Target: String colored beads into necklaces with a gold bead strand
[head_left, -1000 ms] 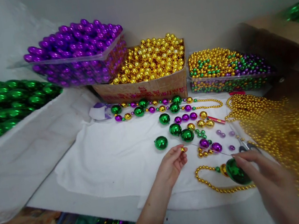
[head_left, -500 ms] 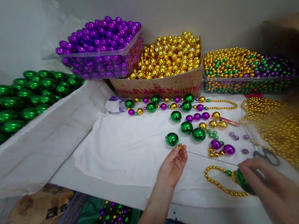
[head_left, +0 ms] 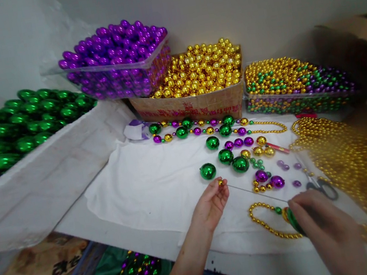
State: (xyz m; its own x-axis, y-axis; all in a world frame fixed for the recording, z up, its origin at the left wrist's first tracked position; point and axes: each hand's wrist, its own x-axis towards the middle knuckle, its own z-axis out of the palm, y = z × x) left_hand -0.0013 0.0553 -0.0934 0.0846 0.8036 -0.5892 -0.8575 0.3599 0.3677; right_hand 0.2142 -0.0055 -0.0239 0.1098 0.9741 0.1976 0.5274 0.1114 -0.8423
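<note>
My left hand [head_left: 212,203] pinches a small gold bead [head_left: 220,183] at its fingertips. A thin string [head_left: 258,193] runs taut from there to my right hand [head_left: 329,221], whose thumb and finger are closed on it. Partly hidden behind the right hand, a large green bead [head_left: 291,221] sits beside gold and small green beads on a gold bead strand [head_left: 265,227] that loops on the cloth. Just beyond my left fingertips lies a loose green bead [head_left: 208,171]. Purple beads [head_left: 277,181] and small gold beads lie between the hands and the scissors [head_left: 324,187].
A finished-looking bead necklace [head_left: 197,131] stretches along the back of the white cloth [head_left: 135,182]. Behind stand a tub of purple beads [head_left: 155,70], a cardboard box of gold beads [head_left: 189,108] and a mixed-bead tub [head_left: 303,102]. Gold strands [head_left: 332,155] heap at right; a white bin [head_left: 51,163] borders the left.
The view has shifted slightly, so everything sits a little further left. Both hands keep nearly the same pose, with the string still taut between them.
</note>
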